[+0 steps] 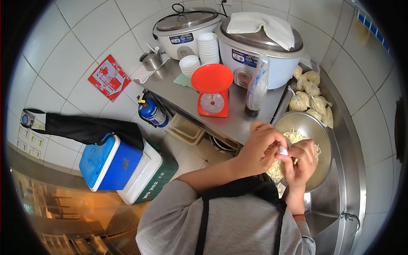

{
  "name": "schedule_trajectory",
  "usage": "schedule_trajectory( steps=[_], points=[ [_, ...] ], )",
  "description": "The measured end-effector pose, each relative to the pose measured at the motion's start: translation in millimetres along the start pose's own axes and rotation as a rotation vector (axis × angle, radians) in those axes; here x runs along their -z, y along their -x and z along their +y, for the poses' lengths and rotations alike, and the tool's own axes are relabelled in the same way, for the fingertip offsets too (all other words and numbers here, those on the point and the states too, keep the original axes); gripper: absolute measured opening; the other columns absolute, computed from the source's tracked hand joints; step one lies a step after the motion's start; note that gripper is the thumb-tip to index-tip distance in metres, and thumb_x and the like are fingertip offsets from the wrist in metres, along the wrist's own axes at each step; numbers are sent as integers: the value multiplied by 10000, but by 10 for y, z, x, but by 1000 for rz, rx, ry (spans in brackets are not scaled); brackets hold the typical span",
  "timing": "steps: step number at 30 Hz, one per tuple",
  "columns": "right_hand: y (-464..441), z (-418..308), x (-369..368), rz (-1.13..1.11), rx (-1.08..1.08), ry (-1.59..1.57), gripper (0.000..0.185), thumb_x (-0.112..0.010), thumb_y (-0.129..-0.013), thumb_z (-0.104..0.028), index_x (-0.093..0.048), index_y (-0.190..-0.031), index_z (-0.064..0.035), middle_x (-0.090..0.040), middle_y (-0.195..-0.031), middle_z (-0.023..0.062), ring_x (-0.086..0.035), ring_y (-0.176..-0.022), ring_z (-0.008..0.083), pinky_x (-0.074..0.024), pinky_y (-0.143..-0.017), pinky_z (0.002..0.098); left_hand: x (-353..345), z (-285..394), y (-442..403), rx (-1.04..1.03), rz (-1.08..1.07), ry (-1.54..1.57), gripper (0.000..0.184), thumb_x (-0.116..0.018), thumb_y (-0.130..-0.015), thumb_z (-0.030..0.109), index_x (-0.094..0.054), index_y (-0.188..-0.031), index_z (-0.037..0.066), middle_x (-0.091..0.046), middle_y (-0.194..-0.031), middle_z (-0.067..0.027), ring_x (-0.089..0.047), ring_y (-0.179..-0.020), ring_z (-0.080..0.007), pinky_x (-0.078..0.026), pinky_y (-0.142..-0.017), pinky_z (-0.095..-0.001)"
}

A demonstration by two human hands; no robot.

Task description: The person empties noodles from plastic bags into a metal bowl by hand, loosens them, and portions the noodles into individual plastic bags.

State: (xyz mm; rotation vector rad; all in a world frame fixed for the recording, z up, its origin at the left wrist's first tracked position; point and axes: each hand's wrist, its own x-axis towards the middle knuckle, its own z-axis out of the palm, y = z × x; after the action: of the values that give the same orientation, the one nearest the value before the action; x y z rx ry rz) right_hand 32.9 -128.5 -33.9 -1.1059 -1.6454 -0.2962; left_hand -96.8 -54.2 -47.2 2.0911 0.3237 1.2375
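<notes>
Both hands meet over a steel bowl (325, 144) of pale noodles (295, 136). My left hand (264, 146) is closed in a pinch on the gathered, whitish neck of a clear plastic bag (276, 171). The fingertips of my right hand (301, 163) close on the same bunched plastic from the other side. Noodles show through the bag below my hands, though the hands hide part of it. Several tied bags of noodles (312, 91) lie in the sink area beyond the bowl.
On the steel counter (180, 100) stand a red scale (213, 102), a plastic-wrapped sleeve (258, 85), stacked white bowls (208, 49) and two large rice cookers (260, 55). A faucet (352, 219) is at lower right. Coolers (112, 163) and a blue extinguisher (153, 112) sit left.
</notes>
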Motion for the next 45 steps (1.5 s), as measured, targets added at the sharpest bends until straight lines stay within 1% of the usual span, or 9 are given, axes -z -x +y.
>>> schedule_trajectory(
  steps=[5,14,16,23,27,28,31,39,45],
  points=[
    [-129,-3,-253,-91,80,-103,233,-743,-666,-124,-630,-831,-4,-608,-796,100,-529,-676,240,-428,-591,315,134,-147,87,24,209,56,94,-553,-793,-6,-525,-825,78,-547,-800,-20,-465,-728,-160,-324,-770,-278],
    [-306,183,-617,-187,-242,-656,88,-692,-738,-26,-606,-748,-9,-558,-719,76,-524,-668,167,-399,-598,257,492,-335,132,225,211,503,117,-624,-773,17,-556,-856,63,-567,-785,-27,-501,-753,-190,-397,-748,-287],
    [-333,203,-670,-188,-233,-636,85,-671,-755,-27,-591,-740,-7,-553,-722,81,-519,-671,177,-401,-606,267,563,-476,125,114,140,306,118,-624,-770,10,-560,-856,58,-572,-837,-43,-505,-769,-180,-397,-744,-291],
    [-361,314,-521,-124,-206,-424,88,-623,-789,-36,-561,-736,-4,-537,-712,90,-510,-671,214,-405,-613,291,327,-655,-44,-9,36,626,108,-621,-772,-12,-536,-798,50,-579,-823,-36,-484,-752,-127,-385,-712,-268],
    [-281,421,-362,-84,-315,-398,63,-605,-775,-18,-558,-735,-3,-527,-698,80,-501,-657,212,-407,-607,298,29,-743,-144,113,-27,577,167,-669,-757,-31,-524,-766,52,-568,-851,-51,-481,-746,-115,-378,-718,-237],
    [-262,446,-310,-68,-314,-352,52,-601,-762,-3,-557,-734,-4,-529,-700,81,-502,-656,209,-408,-602,298,-81,-611,-178,338,45,805,143,-676,-767,14,-535,-756,37,-565,-762,-32,-493,-746,-141,-389,-722,-265],
    [-200,537,-181,10,-346,-246,54,-604,-760,-3,-557,-734,-3,-531,-702,81,-505,-659,206,-408,-602,295,-262,-736,-293,77,-99,354,111,-651,-798,67,-548,-790,27,-559,-736,-47,-509,-757,-192,-397,-737,-299],
    [-238,1620,423,160,-580,216,90,-616,-806,-40,-549,-766,5,-538,-656,85,-499,-609,135,-414,-586,270,-711,-1213,-228,64,-253,241,329,-544,-883,137,-506,-1182,6,-545,-1085,-128,-493,-1069,-269,-361,-935,-328],
    [-882,2852,594,177,-450,710,69,-591,-773,-55,-545,-770,-3,-606,-797,161,-578,-752,349,-451,-657,409,-231,-1513,164,328,-311,245,276,-537,-884,123,-563,-1148,47,-568,-1097,-100,-511,-1059,-231,-381,-912,-327]
  ],
)
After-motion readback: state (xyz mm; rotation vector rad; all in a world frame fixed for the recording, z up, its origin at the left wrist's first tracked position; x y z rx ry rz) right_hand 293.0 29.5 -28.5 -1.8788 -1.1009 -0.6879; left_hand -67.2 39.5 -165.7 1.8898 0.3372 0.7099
